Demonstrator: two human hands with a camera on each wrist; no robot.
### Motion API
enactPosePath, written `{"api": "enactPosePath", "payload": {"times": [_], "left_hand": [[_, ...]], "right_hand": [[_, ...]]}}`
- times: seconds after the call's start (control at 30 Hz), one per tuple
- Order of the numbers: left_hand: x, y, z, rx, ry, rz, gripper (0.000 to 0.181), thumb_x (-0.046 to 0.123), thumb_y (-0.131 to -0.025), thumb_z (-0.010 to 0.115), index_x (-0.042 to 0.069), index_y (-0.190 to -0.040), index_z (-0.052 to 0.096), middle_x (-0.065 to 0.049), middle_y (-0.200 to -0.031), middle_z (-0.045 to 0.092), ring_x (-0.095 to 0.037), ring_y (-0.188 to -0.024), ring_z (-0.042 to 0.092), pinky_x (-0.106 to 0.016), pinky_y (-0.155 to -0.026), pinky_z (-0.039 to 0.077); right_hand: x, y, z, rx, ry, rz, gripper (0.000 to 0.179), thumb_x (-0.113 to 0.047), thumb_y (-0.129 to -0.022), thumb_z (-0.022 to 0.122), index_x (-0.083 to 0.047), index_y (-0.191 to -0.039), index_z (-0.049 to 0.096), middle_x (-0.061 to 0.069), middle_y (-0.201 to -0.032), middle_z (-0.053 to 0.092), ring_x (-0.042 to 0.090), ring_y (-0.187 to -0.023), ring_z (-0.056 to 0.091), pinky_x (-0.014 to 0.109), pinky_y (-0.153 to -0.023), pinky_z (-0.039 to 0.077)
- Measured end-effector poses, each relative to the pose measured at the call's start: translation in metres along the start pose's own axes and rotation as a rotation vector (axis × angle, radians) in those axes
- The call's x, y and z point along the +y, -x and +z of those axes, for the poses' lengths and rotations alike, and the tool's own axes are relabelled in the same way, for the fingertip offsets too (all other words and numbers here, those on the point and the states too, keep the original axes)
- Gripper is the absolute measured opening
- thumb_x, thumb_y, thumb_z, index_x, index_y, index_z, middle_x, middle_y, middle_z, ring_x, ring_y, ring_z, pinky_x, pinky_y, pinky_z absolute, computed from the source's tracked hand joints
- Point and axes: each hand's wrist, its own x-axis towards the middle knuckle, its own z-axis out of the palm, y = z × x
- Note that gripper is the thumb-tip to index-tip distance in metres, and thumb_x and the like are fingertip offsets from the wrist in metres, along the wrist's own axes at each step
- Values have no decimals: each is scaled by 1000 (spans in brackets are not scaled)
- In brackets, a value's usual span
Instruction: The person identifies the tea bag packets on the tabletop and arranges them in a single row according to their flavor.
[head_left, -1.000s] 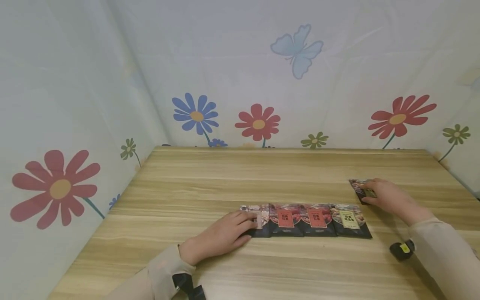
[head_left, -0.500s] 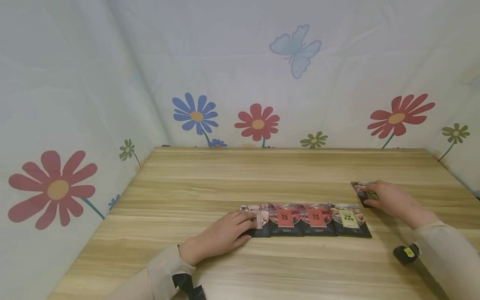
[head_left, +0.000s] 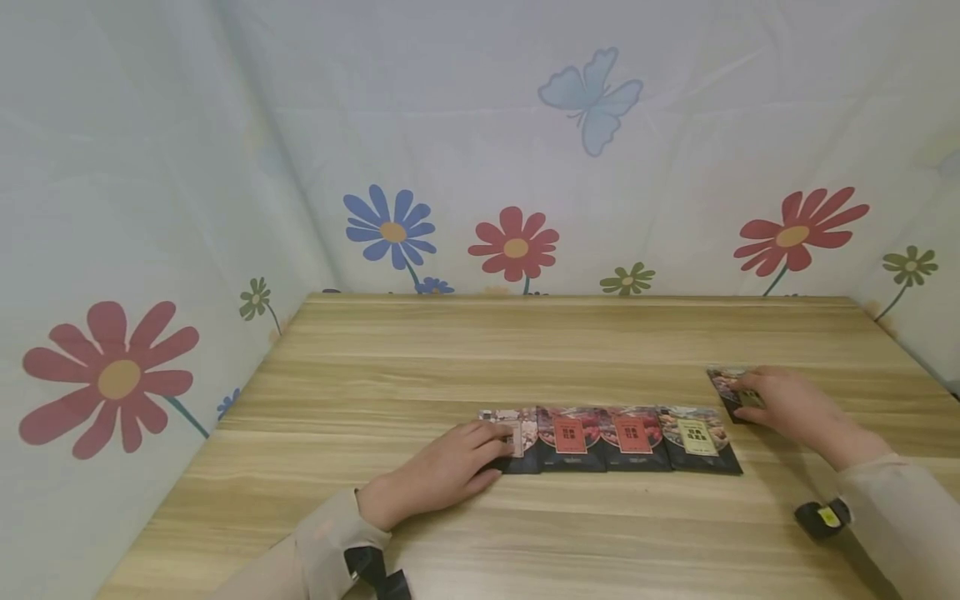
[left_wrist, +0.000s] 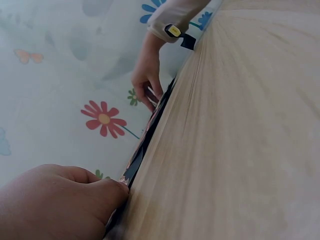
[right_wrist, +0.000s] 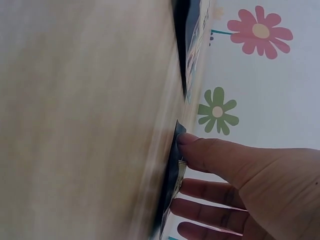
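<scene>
Several flat dark tea sachets lie in a side-by-side row on the table in the head view. My left hand (head_left: pixel 442 468) rests over the pale pink sachet (head_left: pixel 528 433) at the row's left end, partly covering it. To its right come two red-labelled sachets (head_left: pixel 573 437), then one with a yellow label (head_left: pixel 697 437). Behind the row's right end, my right hand (head_left: pixel 798 408) holds a loose sachet (head_left: pixel 723 385), thumb at its near part and fingers farther across. The right wrist view shows this held sachet (right_wrist: pixel 172 172) low against the tabletop, apart from the row.
The wood-grain table (head_left: pixel 480 350) reaches back to a white curtain (head_left: pixel 450 125) printed with flowers and a butterfly. Another curtain side stands at the left. Black wrist devices (head_left: pixel 821 518) are strapped at both sleeves.
My right hand has moved slightly right and toward me, bringing the loose sachet nearer the row's right end. The left hand and the row have stayed in place.
</scene>
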Motion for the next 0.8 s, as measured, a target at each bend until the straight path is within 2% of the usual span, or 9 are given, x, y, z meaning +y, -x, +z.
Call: {"api": "enactPosePath", "payload": {"times": [0.17,0.33,0.57,0.8], "left_hand": [[0,0,0,9,0,4,31,27,-96,57,15,-124,60,-5,-135,56,-19,-124,53,-34,-109,44],[0,0,0,24,-11,14,31,26,-95,59,15,-123,60,-5,-134,57,-19,-123,54,-35,-108,45],[0,0,0,1,-5,3,31,27,-96,56,15,-124,60,-5,-135,56,-19,-124,53,-34,-109,44],[1,0,-1,-11,-6,-3,32,28,-96,57,15,-124,60,-6,-135,55,-19,-124,53,-35,-109,44]], "right_hand": [[-3,5,-1,-16,-12,32,39,-20,-78,77,6,-107,68,26,-100,65,44,-91,64,56,-78,53],[-5,10,-3,-11,-16,28,38,-19,-78,77,5,-106,68,23,-95,66,41,-86,64,54,-75,54],[-9,17,-3,-40,-28,55,40,-20,-77,78,5,-106,68,23,-95,65,40,-86,65,53,-73,55],[-13,25,-4,-23,-27,32,40,-20,-76,79,4,-105,69,18,-91,65,33,-78,65,50,-66,55]]}}
